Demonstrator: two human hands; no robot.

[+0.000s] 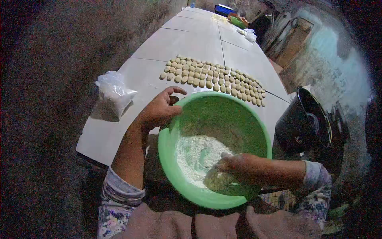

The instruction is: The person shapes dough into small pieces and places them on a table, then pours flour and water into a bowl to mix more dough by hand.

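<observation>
A green plastic bowl [167,167] is tilted towards me at the near edge of the table, with white flour [195,155] spread over its bottom. My left hand [161,109] grips the bowl's upper left rim, thumb on the rim and index finger reaching past it. Inside the bowl, my right hand [240,167] is bent down into the flour, closed over a beige, floury lump that looks like dough [217,180]. Its fingertips are partly hidden by the hand and flour.
Rows of small dough pieces [209,75] lie on the white tiled table [195,36] beyond the bowl. A clear plastic bag of white stuff [114,93] stands left. To the right is a black bucket [296,127]. A green container [238,20] and white bag [249,35] are far back.
</observation>
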